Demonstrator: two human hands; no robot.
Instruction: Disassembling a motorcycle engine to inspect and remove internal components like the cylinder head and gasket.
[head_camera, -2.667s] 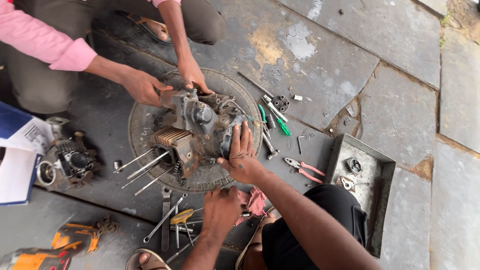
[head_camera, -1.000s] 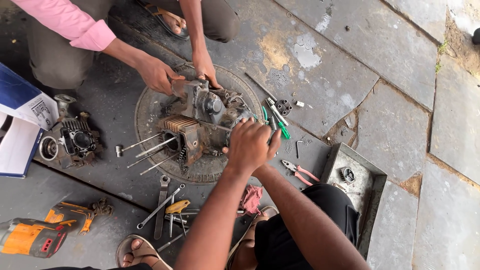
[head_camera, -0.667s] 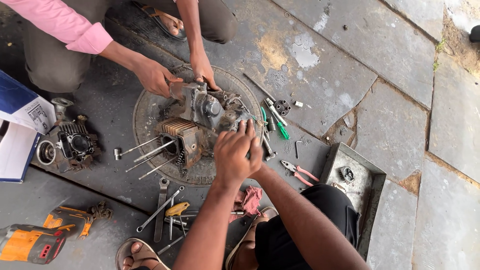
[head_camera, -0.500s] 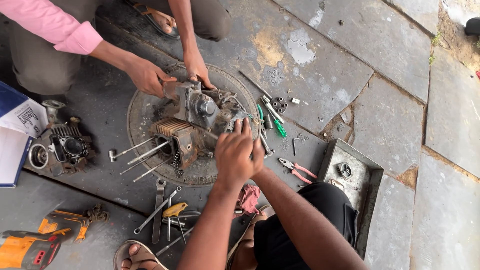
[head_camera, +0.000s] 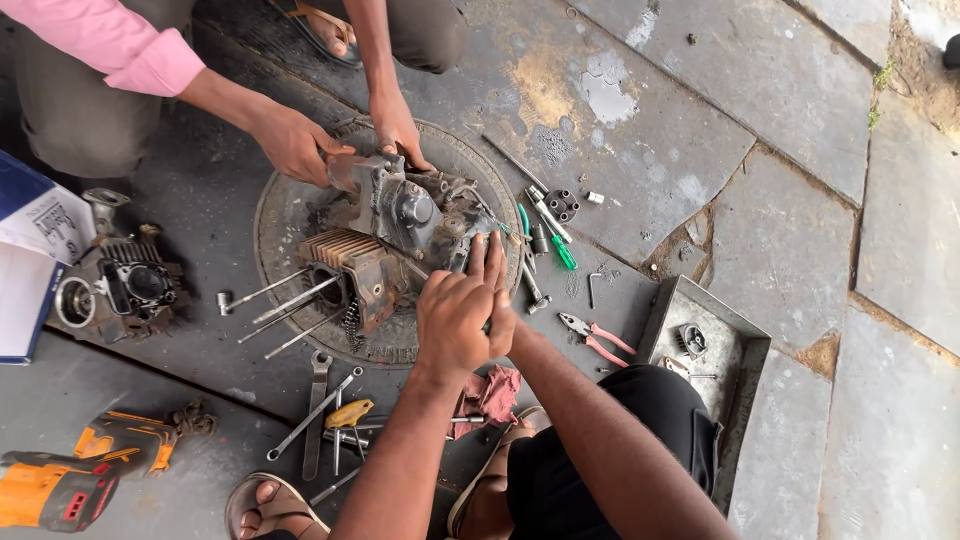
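left hand (head_camera: 455, 318), right hand (head_camera: 498, 300), touching engine (head_camera: 400, 235)

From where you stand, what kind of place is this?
Probably an open-air repair spot on stone paving: a small engine sits on a round cover, with spanners and pliers spread on the ground.

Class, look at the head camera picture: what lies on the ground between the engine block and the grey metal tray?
Between the engine block and the metal tray, the head view shows pink-handled pliers, a green-handled screwdriver and small loose parts.

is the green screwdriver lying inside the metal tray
No, the green screwdriver lies on the stone floor beside the engine, well apart from the metal tray on the right.
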